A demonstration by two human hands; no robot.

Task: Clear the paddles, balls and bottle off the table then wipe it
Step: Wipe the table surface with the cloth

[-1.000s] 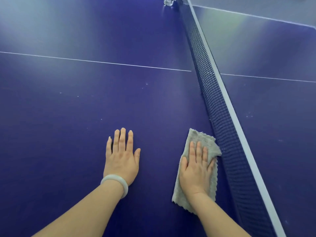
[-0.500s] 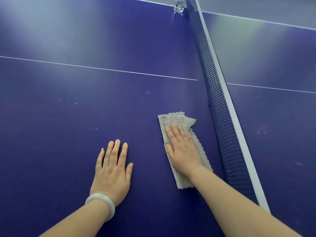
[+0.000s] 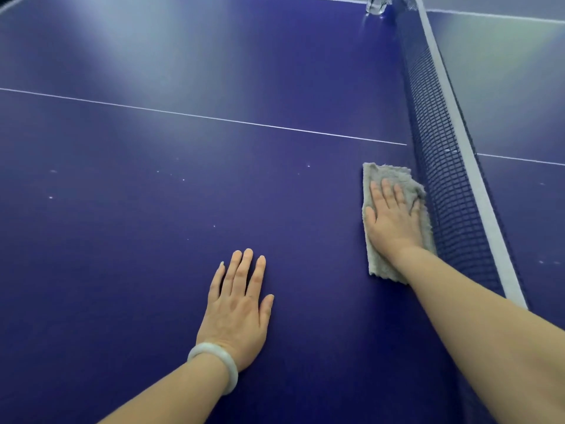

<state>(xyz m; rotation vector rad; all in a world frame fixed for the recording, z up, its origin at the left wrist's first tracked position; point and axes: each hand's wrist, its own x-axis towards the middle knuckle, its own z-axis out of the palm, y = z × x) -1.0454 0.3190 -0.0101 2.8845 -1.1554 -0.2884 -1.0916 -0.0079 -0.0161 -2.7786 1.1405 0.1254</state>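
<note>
A grey cloth [image 3: 391, 175] lies flat on the blue table [image 3: 153, 209], right against the foot of the net [image 3: 443, 179]. My right hand [image 3: 393, 218] presses on it with straight fingers pointing away from me. My left hand [image 3: 238, 307] rests flat on the bare table surface nearer to me, fingers straight, a pale bangle on its wrist. No paddles or balls are in view. The base of a clear bottle [image 3: 377, 4] shows at the top edge beside the far end of the net.
The net with its white top band runs from the top right down to the lower right and splits the table. A white centre line [image 3: 214, 117] crosses the near half. Small white specks dot the blue surface left of the cloth.
My right hand has slid the cloth away from me and rightwards, up against the net. My left hand stays flat on the table.
</note>
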